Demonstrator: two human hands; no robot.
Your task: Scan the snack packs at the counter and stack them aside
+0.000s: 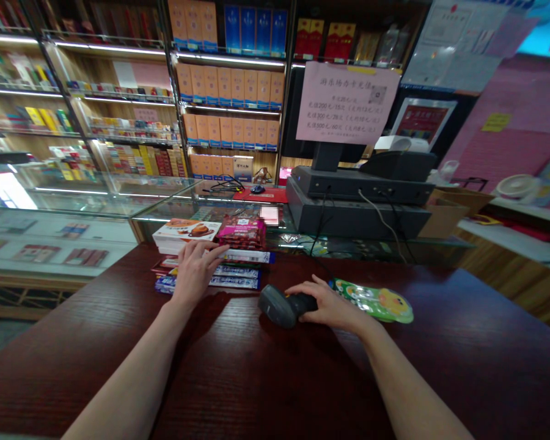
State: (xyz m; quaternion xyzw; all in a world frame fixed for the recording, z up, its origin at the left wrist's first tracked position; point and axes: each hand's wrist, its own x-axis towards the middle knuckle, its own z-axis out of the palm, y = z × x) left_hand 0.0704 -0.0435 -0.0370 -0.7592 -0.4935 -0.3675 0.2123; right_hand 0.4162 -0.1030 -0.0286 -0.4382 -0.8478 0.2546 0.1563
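Note:
My left hand [196,269] lies open on a pile of flat snack packets [229,278] on the dark red counter [119,342], fingers stretched toward a white box [186,231] and a pink packet [241,232]. My right hand [327,304] is closed round the handle of a grey barcode scanner [275,304] resting on the counter. A green pouch with a yellow duck [380,300] lies just right of that hand.
A black till with a screen and a pink notice [348,101] stands on the glass display case [119,205] behind the counter. Cables hang down from it. Shelves of boxed goods [231,85] fill the back wall. A cardboard box [449,214] sits at the right.

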